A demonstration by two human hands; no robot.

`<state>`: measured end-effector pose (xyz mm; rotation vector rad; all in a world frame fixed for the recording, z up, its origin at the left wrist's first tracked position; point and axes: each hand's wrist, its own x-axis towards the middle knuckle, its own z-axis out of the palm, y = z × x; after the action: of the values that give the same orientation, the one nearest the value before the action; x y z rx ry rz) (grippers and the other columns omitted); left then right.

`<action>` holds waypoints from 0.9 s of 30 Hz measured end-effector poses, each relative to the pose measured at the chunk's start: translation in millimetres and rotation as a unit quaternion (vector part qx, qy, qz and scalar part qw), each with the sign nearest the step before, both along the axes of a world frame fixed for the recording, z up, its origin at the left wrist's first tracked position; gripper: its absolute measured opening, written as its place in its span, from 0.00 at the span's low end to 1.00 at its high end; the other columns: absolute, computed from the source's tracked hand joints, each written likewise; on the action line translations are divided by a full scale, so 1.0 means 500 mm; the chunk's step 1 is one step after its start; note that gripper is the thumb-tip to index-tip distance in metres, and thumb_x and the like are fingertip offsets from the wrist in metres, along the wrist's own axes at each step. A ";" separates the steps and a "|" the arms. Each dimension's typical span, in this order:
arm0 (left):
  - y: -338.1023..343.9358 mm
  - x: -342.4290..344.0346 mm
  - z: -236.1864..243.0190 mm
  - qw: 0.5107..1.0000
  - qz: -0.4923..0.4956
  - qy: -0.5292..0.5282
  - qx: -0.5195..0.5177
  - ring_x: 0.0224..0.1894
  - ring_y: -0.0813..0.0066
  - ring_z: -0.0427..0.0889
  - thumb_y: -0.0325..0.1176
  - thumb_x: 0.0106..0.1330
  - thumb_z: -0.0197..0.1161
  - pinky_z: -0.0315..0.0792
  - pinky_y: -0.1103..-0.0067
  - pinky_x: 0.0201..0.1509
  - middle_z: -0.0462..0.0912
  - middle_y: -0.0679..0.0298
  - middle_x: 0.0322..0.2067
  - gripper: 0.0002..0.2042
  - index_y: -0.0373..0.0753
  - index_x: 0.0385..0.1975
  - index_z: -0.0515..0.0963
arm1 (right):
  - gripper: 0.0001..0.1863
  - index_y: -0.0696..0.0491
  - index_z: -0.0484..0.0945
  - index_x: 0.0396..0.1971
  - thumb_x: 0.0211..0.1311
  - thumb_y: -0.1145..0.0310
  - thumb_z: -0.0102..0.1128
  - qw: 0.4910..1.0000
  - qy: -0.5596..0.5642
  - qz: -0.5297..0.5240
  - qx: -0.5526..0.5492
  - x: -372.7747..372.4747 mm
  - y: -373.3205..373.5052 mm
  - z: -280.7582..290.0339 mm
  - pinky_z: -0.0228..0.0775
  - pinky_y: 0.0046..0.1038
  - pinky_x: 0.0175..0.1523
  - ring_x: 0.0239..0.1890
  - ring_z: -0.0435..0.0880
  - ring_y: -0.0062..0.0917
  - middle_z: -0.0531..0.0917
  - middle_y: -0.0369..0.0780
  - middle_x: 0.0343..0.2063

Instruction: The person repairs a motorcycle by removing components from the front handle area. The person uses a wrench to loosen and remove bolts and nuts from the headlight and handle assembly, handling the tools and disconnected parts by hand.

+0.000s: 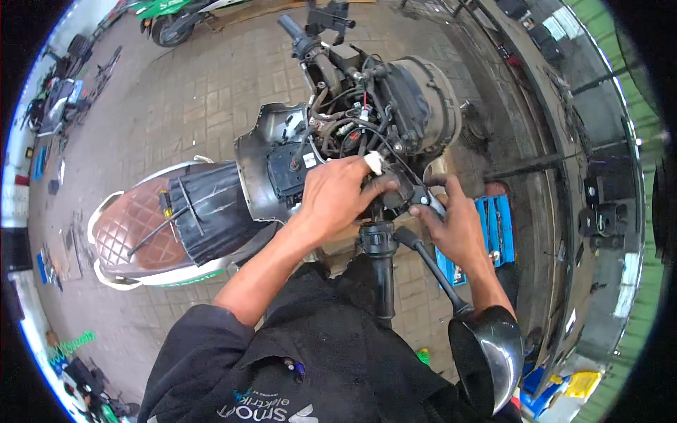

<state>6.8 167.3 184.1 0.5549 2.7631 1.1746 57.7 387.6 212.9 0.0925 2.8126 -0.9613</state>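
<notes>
The scooter's front end lies partly dismantled in front of me, its wiring (352, 127) exposed. My left hand (335, 194) grips a black housing (400, 185) on the handlebar, thumb and fingers around its side. White wrapping or cloth (374, 163) shows at its index finger; I cannot tell which. My right hand (455, 222) pinches a silver-grey lever (437, 205) beside that housing, thumb on the near side and fingers on the far side. Below both hands, the black handlebar grip (383, 282) points towards me. A mirror (502, 356) on its stalk reaches under my right forearm.
A brown quilted seat (134, 229) with a black cover is at left. The round headlight unit (427, 106) stands beyond my hands. A blue toolbox (499, 225) sits on the paved floor (190, 99) to the right. Another scooter (169, 21) is at the back.
</notes>
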 end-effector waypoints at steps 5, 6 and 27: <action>0.009 -0.009 -0.033 0.999 0.023 0.026 0.035 0.37 0.47 0.83 0.53 0.61 0.69 0.74 0.60 0.40 0.83 0.51 0.31 0.21 0.38 0.37 0.82 | 0.24 0.58 0.73 0.53 0.58 0.71 0.71 0.998 0.047 0.036 0.007 -0.016 0.011 0.010 0.75 0.37 0.45 0.41 0.88 0.41 0.88 0.52 0.34; 0.009 -0.009 -0.034 0.999 0.016 0.039 0.031 0.38 0.47 0.83 0.53 0.59 0.70 0.74 0.60 0.40 0.83 0.53 0.33 0.23 0.38 0.40 0.81 | 0.25 0.58 0.72 0.53 0.57 0.72 0.71 0.997 0.063 0.042 0.017 -0.016 0.019 0.006 0.75 0.37 0.46 0.41 0.88 0.42 0.88 0.52 0.33; -0.051 -0.054 -0.041 0.986 -0.155 0.054 0.007 0.46 0.50 0.81 0.37 0.58 0.71 0.74 0.62 0.46 0.80 0.55 0.39 0.18 0.36 0.46 0.81 | 0.28 0.53 0.69 0.58 0.62 0.60 0.70 0.997 0.067 -0.043 0.012 0.047 -0.027 -0.035 0.74 0.48 0.38 0.37 0.85 0.55 0.86 0.54 0.33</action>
<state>-20.5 141.9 163.7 1.0333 2.6244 1.1212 81.1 374.3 195.2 0.1577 2.9658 -0.9869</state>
